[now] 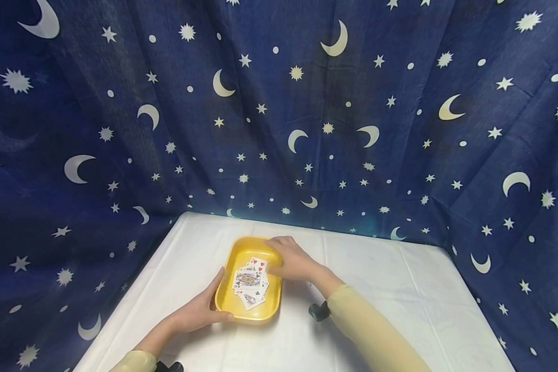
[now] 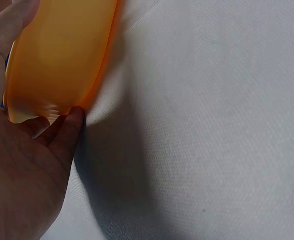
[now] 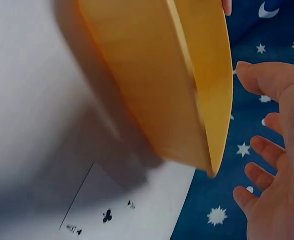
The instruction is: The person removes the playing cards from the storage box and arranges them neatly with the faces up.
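A yellow tray [image 1: 228, 299] lies on the white tablecloth with several playing cards [image 1: 250, 283] heaped face up inside it. My left hand [image 1: 199, 313] grips the tray's near left corner, thumb on the front rim and fingers up its left side. In the left wrist view my left hand [image 2: 22, 170] cups the tray's wall [image 2: 62, 55]. My right hand [image 1: 292, 260] lies over the tray's far right corner. The right wrist view shows my right hand [image 3: 276, 160] with its fingers spread, beside the tray's rim [image 3: 216, 100]. I cannot tell if it touches the rim.
A single card [image 3: 104, 212] with club pips lies on the white tablecloth [image 1: 400, 289] under the tray's edge in the right wrist view. A dark blue curtain [image 1: 279, 113] with moons and stars hangs behind and on both sides of the table.
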A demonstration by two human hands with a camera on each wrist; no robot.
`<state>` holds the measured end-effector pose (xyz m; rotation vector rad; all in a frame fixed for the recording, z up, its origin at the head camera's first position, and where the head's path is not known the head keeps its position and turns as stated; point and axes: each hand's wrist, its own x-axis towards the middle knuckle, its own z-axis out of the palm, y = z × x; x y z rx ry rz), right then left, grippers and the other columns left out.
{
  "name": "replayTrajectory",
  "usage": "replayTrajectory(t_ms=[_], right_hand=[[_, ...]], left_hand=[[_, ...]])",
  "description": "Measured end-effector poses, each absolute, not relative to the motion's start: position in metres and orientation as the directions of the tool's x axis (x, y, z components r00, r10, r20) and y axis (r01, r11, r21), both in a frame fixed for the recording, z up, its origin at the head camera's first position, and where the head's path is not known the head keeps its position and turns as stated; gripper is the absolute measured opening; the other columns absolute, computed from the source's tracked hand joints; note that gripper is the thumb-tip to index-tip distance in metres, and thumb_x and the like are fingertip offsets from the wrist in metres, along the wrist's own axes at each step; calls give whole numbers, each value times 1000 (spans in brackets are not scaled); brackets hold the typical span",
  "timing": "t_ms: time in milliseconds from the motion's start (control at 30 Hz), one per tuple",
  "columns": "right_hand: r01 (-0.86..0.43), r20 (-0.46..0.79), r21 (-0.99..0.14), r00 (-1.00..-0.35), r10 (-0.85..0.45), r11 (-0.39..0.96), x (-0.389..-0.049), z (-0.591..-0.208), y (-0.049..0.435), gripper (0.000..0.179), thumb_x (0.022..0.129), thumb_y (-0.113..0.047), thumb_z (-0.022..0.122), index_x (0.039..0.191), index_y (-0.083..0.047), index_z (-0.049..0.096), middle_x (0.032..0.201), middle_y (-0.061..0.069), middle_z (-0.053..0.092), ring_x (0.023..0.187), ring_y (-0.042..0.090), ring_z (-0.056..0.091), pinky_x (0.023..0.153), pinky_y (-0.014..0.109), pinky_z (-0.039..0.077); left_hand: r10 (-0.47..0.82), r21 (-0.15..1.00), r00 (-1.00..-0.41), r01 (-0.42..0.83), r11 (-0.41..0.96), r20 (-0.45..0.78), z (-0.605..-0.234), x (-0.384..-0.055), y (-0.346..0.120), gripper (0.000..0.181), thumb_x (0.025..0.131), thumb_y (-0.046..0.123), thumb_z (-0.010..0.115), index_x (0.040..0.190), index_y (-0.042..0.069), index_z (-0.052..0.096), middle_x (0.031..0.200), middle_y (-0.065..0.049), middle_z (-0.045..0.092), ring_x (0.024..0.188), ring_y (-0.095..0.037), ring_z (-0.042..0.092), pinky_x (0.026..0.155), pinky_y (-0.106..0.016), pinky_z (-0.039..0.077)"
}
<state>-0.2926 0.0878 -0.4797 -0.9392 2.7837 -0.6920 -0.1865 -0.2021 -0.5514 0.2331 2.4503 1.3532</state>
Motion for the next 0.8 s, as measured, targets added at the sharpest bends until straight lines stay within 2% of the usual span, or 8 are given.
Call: replayTrajectory(t_ms=[367,600,800], right_hand=[[-595,-33,-391,-753,-657,702,-291,-487,59,72,89,-33,78,154,-24,48,156,-1,45,147,24,32,121,46,28],[-603,-100,-341,-739,-666,721,-288,-497,45,69,91,-32,77,154,-28,48,154,-2,46,144,23,34,119,44,33],[-633,-149,-263,-719,-679,728,-285,-503,36,65,91,-27,77,150,-32,53,155,-6,47,145,23,35,120,44,30]], left_hand=[[319,852,-928,3,523,-192,-551,-185,-204,126,80,42,87,166,21,-2,172,-8,2,155,-37,6,121,-62,10],[316,848,-929,5,530,-192,-552,-185,-204,125,80,43,87,166,22,-2,172,-8,3,155,-37,8,120,-63,12],[317,842,-927,2,539,-201,-553,-185,-205,125,81,45,86,166,24,-3,172,-6,2,155,-36,7,121,-61,11]])
